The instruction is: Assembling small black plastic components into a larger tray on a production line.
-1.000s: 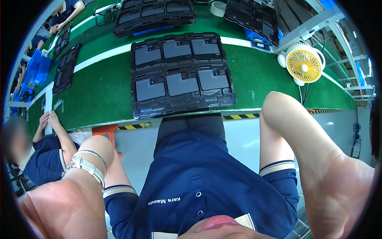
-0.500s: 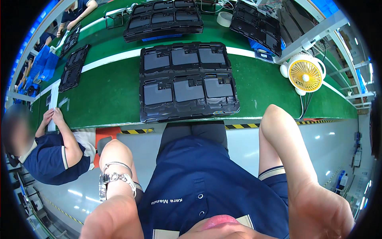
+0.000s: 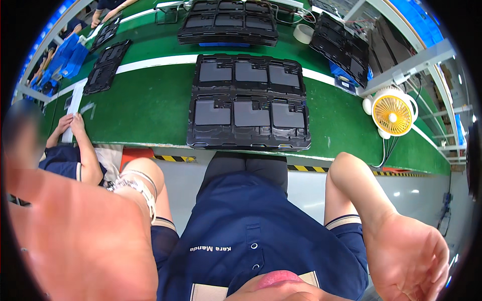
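Observation:
My left hand (image 3: pixel 85 241) is raised close at the lower left, large and blurred. Its flat palm shows, nothing lies on it, and the fingers run past the picture's rim. Bracelets and a metal watch (image 3: pixel 131 186) circle that wrist. At the lower right my right hand (image 3: pixel 411 256) is also raised, its palm bare and its fingers loosely bent near the dark rim. Both hands are away from the table. In front of me, a black plastic tray (image 3: pixel 251 94) lies at the table's near edge, with dark grey flat rectangular parts (image 3: pixel 252 114) in its compartments.
On the green table (image 3: pixel 145 105) stand a stack of black trays (image 3: pixel 228 38), another tilted tray (image 3: pixel 341 47) and a white-and-yellow fan (image 3: pixel 392 116). Tape (image 3: pixel 303 33) lies behind. Black trays (image 3: pixel 106 67) and a co-worker's hands (image 3: pixel 71 123) are at the left.
My left hand has moved up and left, growing larger in view. My right hand has shifted little. The view has tilted, so the table and trays sit farther right.

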{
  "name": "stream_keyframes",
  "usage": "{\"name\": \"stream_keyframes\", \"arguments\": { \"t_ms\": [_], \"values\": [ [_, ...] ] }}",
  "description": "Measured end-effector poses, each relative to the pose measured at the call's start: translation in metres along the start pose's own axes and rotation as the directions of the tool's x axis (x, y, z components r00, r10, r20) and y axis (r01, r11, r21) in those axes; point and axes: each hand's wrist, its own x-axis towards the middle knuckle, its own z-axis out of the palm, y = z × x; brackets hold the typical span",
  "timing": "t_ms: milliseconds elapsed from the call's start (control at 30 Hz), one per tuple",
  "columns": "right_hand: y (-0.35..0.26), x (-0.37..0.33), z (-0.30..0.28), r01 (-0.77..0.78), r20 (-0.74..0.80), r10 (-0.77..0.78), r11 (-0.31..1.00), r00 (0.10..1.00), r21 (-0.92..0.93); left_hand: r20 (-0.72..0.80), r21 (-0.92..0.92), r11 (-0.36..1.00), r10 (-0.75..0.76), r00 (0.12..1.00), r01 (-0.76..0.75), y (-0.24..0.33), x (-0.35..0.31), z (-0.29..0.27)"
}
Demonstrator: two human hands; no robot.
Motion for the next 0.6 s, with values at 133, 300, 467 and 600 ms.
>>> {"name": "stream_keyframes", "arguments": {
  "t_ms": [133, 300, 467, 600],
  "values": [
    [-0.004, -0.01, -0.008, 0.076, 0.073, -0.065, 0.984, 0.995, -0.163, 0.022, 0.019, 0.999, 0.032, 0.999, -0.032, -0.002, 0.012, -0.017],
    [0.006, -0.028, -0.011, 0.185, 0.015, -0.186, 0.96, 0.982, -0.211, 0.042, 0.01, 0.998, 0.058, 0.997, -0.059, -0.008, 0.008, -0.01],
    [0.006, -0.058, -0.03, 0.001, 0.098, 0.012, 0.991, 0.995, -0.137, 0.038, 0.006, 0.999, 0.051, 0.998, -0.051, -0.015, 0.006, -0.022],
    [0.021, -0.098, -0.034, -0.158, 0.136, 0.248, 0.869, 0.959, -0.47, 0.039, 0.006, 0.998, 0.061, 0.997, -0.061, -0.027, 0.006, -0.028]
  ]
}}
